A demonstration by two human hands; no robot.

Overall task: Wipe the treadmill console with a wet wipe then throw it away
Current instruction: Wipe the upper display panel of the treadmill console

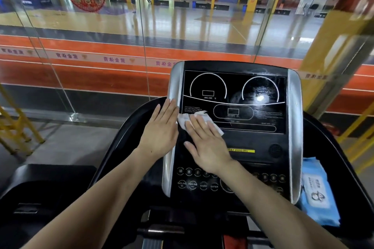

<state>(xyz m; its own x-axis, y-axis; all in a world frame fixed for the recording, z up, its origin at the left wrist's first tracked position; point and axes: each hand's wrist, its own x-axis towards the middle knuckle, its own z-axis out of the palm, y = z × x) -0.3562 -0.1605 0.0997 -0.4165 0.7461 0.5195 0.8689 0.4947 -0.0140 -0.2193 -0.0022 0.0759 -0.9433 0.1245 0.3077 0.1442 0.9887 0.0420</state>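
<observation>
The treadmill console (pixel 234 94) is a black glossy panel with two dial outlines and silver side strips, standing in front of me. A white wet wipe (pixel 185 120) lies on its lower left part. My right hand (pixel 206 143) lies flat on the wipe, fingers spread, pressing it against the panel. My left hand (pixel 159 129) rests flat with fingers together on the left silver strip, right beside the wipe. Wet streaks show on the right dial area.
A blue pack of wet wipes (pixel 316 192) lies in the tray right of the console. Button rows (pixel 197 185) sit below my right wrist. Glass panels (pixel 101 46) stand behind the treadmill, with a sports hall beyond. Yellow railings (pixel 18 127) stand at the left.
</observation>
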